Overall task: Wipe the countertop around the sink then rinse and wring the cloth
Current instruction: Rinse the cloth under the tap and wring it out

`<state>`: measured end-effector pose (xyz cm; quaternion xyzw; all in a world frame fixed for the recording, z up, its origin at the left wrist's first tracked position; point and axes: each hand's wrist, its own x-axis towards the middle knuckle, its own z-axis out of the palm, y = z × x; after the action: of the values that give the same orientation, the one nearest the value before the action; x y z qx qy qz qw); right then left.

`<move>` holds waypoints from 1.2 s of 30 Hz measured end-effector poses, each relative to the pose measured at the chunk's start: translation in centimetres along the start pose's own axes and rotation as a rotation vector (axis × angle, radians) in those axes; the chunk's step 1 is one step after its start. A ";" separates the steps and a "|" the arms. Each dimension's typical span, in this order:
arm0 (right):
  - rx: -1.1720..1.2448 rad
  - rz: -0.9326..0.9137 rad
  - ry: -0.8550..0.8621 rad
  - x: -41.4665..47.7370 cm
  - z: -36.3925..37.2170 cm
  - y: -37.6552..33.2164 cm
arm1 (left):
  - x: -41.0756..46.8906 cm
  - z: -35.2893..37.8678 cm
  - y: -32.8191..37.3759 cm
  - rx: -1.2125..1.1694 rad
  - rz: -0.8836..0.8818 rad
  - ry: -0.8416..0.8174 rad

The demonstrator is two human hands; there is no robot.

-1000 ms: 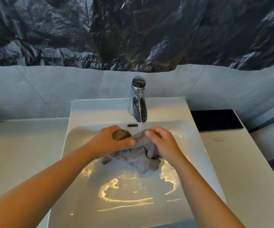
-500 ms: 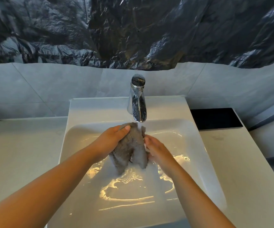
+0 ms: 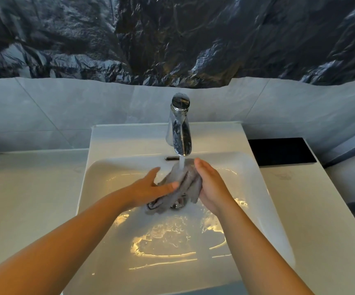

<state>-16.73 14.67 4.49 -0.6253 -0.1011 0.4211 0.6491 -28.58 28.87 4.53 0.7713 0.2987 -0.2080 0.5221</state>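
Head view: I had both palms flat, fingers straight, left hand [image 3: 148, 191] and right hand [image 3: 211, 188] pressing the crumpled grey cloth [image 3: 185, 186] between them, hanging lengthwise over the white ceramic sink [image 3: 100, 188], right under the chrome tap [image 3: 179, 128].

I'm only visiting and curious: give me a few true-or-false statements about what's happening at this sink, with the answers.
1. Water runs from the faucet onto the grey cloth. True.
2. The grey cloth hangs over the faucet. False: it is pressed between the left hand and the right hand, below the spout, over the sink.
3. Both hands have fairly straight fingers. True.
4. The black panel sits left of the sink. False: it is on the right.
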 end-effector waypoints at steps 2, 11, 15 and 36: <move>0.027 0.008 -0.003 0.2 0.4 -0.6 | -0.2 0.6 -0.2 -0.089 0.107 -0.125; -0.371 -0.192 0.142 0.2 0.1 -0.4 | 1.4 1.9 0.0 -1.110 0.037 0.099; -0.371 -0.196 0.129 -1.1 0.6 0.4 | 2.1 2.4 0.6 -1.200 0.026 0.157; -0.573 -0.199 0.232 -2.1 0.3 0.6 | 2.7 2.3 0.6 -0.941 -0.052 0.488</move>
<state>-18.51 13.38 4.86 -0.8136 -0.2014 0.2357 0.4919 -26.23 27.20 2.40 0.4719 0.4916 0.1213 0.7217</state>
